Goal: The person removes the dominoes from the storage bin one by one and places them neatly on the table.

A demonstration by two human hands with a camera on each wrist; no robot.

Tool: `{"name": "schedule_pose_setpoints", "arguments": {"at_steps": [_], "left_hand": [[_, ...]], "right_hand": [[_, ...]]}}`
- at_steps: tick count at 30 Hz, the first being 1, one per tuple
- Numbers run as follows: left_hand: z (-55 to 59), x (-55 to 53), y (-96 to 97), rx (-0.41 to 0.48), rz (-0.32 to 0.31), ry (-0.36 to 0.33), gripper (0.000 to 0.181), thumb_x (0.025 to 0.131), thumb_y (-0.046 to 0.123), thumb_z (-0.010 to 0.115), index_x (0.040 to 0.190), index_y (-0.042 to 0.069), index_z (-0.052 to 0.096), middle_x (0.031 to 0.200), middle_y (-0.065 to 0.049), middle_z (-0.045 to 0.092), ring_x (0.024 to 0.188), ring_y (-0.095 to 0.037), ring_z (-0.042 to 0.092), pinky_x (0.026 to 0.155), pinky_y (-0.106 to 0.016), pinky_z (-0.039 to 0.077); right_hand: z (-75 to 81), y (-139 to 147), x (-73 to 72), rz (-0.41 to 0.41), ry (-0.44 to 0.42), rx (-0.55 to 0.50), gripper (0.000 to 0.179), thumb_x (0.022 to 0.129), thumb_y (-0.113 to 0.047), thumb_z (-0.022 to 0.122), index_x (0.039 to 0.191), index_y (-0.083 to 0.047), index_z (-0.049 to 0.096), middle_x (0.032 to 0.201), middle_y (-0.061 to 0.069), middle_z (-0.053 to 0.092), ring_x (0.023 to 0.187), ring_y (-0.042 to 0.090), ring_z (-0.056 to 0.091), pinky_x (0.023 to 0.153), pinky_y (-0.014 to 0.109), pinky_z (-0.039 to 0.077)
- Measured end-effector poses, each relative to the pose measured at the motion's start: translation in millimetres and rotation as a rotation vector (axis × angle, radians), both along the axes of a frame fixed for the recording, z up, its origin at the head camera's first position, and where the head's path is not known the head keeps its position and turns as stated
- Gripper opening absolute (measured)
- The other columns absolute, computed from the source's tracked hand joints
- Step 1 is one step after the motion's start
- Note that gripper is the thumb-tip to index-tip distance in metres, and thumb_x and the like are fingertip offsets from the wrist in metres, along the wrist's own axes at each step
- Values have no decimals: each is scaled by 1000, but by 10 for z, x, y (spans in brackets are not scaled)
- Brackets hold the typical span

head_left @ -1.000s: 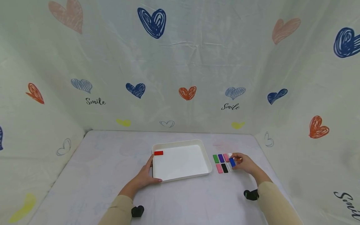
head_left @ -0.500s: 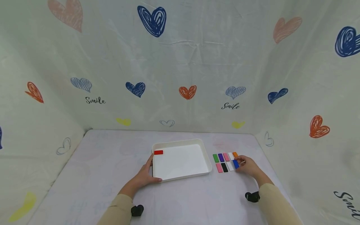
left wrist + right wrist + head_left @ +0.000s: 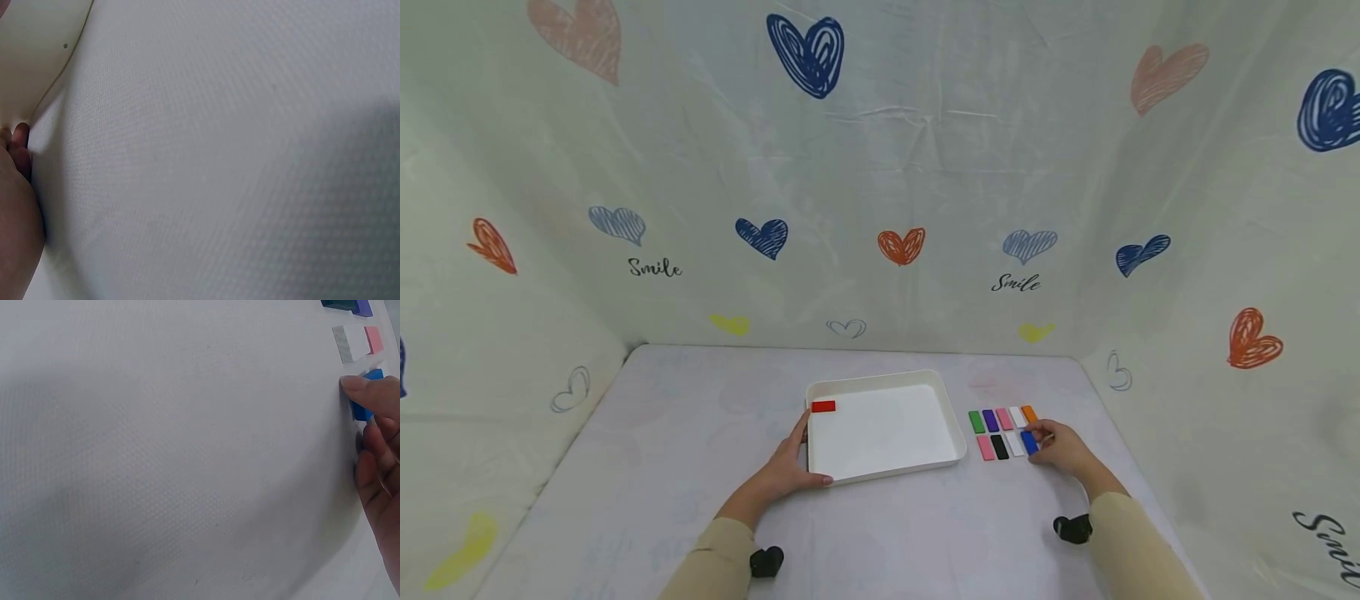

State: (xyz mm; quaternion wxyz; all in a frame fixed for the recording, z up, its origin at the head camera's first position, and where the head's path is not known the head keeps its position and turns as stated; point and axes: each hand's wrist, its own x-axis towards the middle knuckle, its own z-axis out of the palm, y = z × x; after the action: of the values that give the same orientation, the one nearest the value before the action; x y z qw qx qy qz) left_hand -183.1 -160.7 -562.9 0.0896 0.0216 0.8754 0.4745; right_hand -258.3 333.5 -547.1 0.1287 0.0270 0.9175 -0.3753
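Note:
My left hand (image 3: 785,472) rests at the near left corner of a white tray (image 3: 953,417), fingers along its left side and thumb at the front rim. In the left wrist view, some fingers (image 3: 22,156) show against the tray's outer wall. A red block (image 3: 823,407) lies in the tray's far left corner. Right of the tray, my right hand (image 3: 1066,450) pinches a blue block (image 3: 1028,442) at the right end of the near row of blocks. In the right wrist view, the thumb lies across this blue block (image 3: 369,406); other fingers are partly cut off.
Two rows of small blocks lie beside the tray: green (image 3: 977,422), purple (image 3: 991,420), pink (image 3: 1004,418), white (image 3: 1017,417) and orange (image 3: 1029,413) behind; pink (image 3: 985,448), black (image 3: 999,447) and white (image 3: 1014,444) in front. A heart-printed curtain (image 3: 850,167) hangs behind the table.
My right hand has carried the blue block rightward to the end of the near row, uncovering the white and orange blocks. The left hand and tray stay in place.

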Motion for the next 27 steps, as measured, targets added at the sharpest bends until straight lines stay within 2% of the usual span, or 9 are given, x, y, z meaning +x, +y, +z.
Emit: {"name": "schedule_pose_setpoints", "arguments": {"at_steps": [11, 19, 27], "left_hand": [[9, 4, -1, -13, -4, -2, 126, 64, 31, 92, 156, 10, 7, 140, -22, 42, 133, -40, 35, 107, -65, 26], [3, 3, -6, -16, -2, -5, 127, 64, 33, 92, 156, 10, 7, 139, -22, 42, 132, -40, 35, 106, -66, 27], [10, 2, -4, -7, -7, -1, 127, 64, 33, 92, 156, 9, 7, 139, -22, 42, 132, -40, 35, 107, -65, 26]], "right_hand": [[1, -14, -12, 15, 3, 3, 47, 76, 4, 79, 120, 1, 61, 98, 12, 50, 87, 26, 47, 70, 31, 47], [10, -35, -2, -11, -23, 22, 47, 77, 2, 78, 122, 0, 61, 99, 12, 51, 89, 27, 47, 70, 30, 47], [8, -14, -6, 10, -10, 16, 47, 78, 2, 78, 122, 2, 61, 98, 12, 50, 89, 27, 47, 69, 31, 46]]}}
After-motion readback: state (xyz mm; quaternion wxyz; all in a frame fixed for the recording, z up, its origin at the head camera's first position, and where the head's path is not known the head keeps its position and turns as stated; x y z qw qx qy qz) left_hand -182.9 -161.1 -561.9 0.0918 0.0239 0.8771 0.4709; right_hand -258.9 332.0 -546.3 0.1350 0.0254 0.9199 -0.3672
